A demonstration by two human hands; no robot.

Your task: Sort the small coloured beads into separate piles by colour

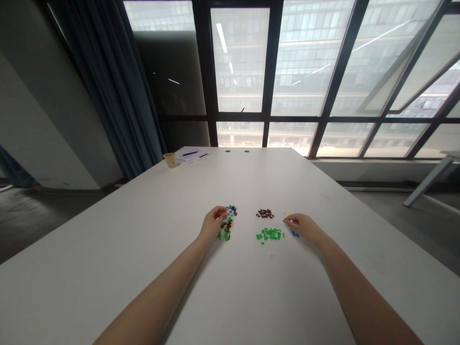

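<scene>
Table (244, 184), white and broad, runs forward to a dark-framed window (240, 62), with pieces gathered in groups on its near half. Left hand (214, 221) is at the left edge of a mixed pile (229, 224), its fingers bent and its tips over the upper part; part of the pile is hidden behind it. Whether those fingers grip a piece I cannot tell. Red, blue, white, green and brown show in this pile, which stretches in a narrow band toward the near side. Right hand (301, 226) is well apart from the left, palm down, its thumb and finger drawn close together at the tips; whether anything is between them is too small to tell. Just beyond its fingers lie yellow pieces (288, 213), pale against the white, and just on the near side of the hand lie blue pieces (294, 233), partly covered by it. Between the two hands are brown pieces (265, 213) in a compact cluster and, nearer the person, green pieces (270, 234) spread wider, with a few lying loose at the edges. Toward the far left corner stands a cup (170, 160), upright, just beside papers (185, 156) with a blue pen (190, 154) on them. A blue curtain (104, 72) hangs left of the window.
</scene>
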